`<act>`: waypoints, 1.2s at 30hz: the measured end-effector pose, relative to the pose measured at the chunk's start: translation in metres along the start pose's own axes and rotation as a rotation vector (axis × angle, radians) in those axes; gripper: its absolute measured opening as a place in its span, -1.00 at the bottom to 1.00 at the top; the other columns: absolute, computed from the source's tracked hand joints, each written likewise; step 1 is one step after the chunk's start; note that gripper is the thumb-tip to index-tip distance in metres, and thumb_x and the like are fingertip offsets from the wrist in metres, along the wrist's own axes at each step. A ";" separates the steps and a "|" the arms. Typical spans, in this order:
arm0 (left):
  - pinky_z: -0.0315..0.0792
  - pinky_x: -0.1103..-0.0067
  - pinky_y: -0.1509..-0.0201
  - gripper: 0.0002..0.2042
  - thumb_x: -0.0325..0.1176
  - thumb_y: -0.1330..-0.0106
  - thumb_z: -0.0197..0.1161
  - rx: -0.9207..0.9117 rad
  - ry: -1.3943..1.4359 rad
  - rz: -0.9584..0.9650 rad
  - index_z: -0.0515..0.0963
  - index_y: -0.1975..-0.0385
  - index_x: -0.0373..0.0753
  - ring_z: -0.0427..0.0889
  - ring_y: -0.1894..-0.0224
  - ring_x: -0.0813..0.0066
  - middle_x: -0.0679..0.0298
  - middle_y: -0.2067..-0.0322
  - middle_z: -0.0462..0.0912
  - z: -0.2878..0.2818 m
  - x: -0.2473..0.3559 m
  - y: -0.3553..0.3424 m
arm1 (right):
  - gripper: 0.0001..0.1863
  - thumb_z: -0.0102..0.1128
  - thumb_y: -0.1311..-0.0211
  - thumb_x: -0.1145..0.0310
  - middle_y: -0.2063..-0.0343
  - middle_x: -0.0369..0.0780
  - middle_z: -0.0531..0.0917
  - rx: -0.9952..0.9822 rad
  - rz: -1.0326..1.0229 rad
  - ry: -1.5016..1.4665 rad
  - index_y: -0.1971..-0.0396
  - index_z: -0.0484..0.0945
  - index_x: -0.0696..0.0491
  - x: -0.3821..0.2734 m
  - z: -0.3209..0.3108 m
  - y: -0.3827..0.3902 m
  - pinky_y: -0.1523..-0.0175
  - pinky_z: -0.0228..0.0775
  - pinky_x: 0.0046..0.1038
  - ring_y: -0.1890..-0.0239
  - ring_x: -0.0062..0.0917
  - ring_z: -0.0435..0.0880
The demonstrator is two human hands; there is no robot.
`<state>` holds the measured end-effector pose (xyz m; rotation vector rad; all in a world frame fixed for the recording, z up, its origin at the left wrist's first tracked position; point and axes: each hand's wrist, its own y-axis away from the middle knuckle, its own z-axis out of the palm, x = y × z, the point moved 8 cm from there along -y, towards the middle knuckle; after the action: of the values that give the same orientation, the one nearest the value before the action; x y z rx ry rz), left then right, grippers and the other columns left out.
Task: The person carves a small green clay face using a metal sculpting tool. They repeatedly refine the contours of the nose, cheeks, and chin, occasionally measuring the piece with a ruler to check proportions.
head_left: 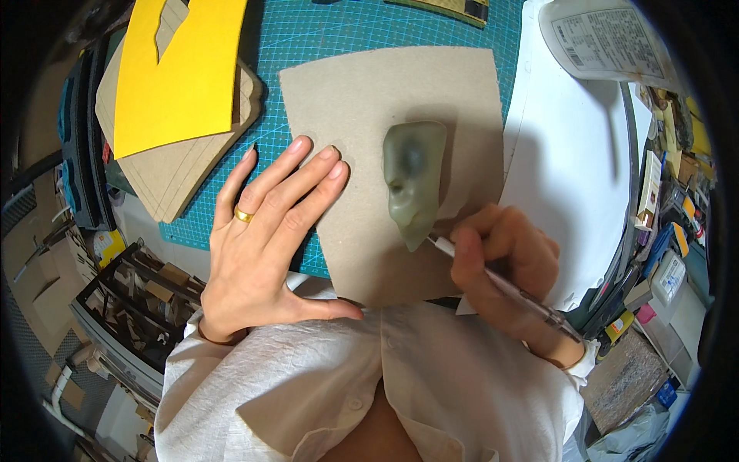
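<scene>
A sheet of greyish-brown cardboard (339, 85) lies on the green cutting mat (289, 31) in front of me. On the cardboard rests a smooth, grey-green translucent piece (412, 204), shaped like half a face and tapering to a point toward me. My left hand (265, 223), with a gold ring, lies flat with fingers spread across the cardboard's left edge. Between the fingers of my right hand (508, 254) is a slim pen (523, 299), its tip close to the lower end of the grey-green piece. Whether the tip touches the cardboard I cannot tell.
A yellow sheet with a cut-out (177, 100) lies over a tan board (165, 185) at the left. White paper (570, 169) spreads at the right, under a white labelled container (608, 38). A black rack (115, 308) stands lower left; cluttered shelves line the right.
</scene>
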<state>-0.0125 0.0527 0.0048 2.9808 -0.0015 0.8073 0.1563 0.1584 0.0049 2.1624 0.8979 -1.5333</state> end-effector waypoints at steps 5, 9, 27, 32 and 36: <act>-0.06 0.17 -0.49 0.11 0.44 0.31 0.36 -0.085 0.016 0.051 0.39 -0.32 -0.15 0.27 -0.43 0.26 0.27 -0.33 0.40 -0.001 -0.002 0.004 | -0.69 0.32 -0.16 0.59 0.53 -0.23 0.63 0.112 0.152 -0.165 0.59 0.32 0.08 0.016 -0.011 0.010 0.53 0.28 -0.61 0.62 -0.72 0.48; 0.00 0.23 -0.47 0.01 0.36 0.21 0.36 -0.113 -0.027 0.044 0.41 -0.31 -0.11 0.29 -0.41 0.31 0.28 -0.33 0.40 -0.001 0.000 0.002 | -0.78 0.20 -0.39 0.32 0.46 -0.22 0.66 0.246 0.119 -0.173 0.40 0.49 0.14 0.015 -0.031 0.001 0.37 0.38 -0.61 0.49 -0.71 0.55; -0.10 0.15 -0.46 0.13 0.38 0.20 0.33 0.006 -0.129 -0.076 0.26 -0.35 -0.33 0.14 -0.45 0.18 0.09 -0.38 0.25 0.021 0.024 0.022 | -0.86 0.16 -0.32 0.46 0.22 -0.12 0.70 0.033 -0.044 0.252 0.19 0.62 0.16 0.012 -0.052 -0.009 0.06 0.47 -0.47 0.18 -0.41 0.67; -0.17 0.13 -0.45 0.21 0.46 0.32 0.30 0.056 -0.160 -0.114 0.28 -0.34 -0.35 0.16 -0.44 0.23 0.10 -0.36 0.29 0.027 0.028 0.029 | -0.53 0.40 0.08 0.62 -0.03 -0.16 0.65 -0.079 -0.197 0.439 0.07 0.60 0.07 -0.003 -0.034 -0.014 -0.16 0.37 -0.29 -0.08 -0.25 0.57; -0.06 0.14 -0.45 0.14 0.39 0.24 0.33 0.004 -0.074 -0.050 0.29 -0.32 -0.36 0.18 -0.43 0.22 0.10 -0.35 0.30 0.020 0.028 0.022 | -0.54 0.41 -0.03 0.47 -0.03 -0.14 0.63 -0.145 -0.211 0.417 -0.01 0.55 0.07 0.001 -0.038 -0.014 -0.19 0.33 -0.28 -0.09 -0.26 0.55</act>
<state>0.0215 0.0297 0.0034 2.9993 0.0712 0.6922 0.1744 0.1916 0.0186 2.3809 1.3613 -1.0705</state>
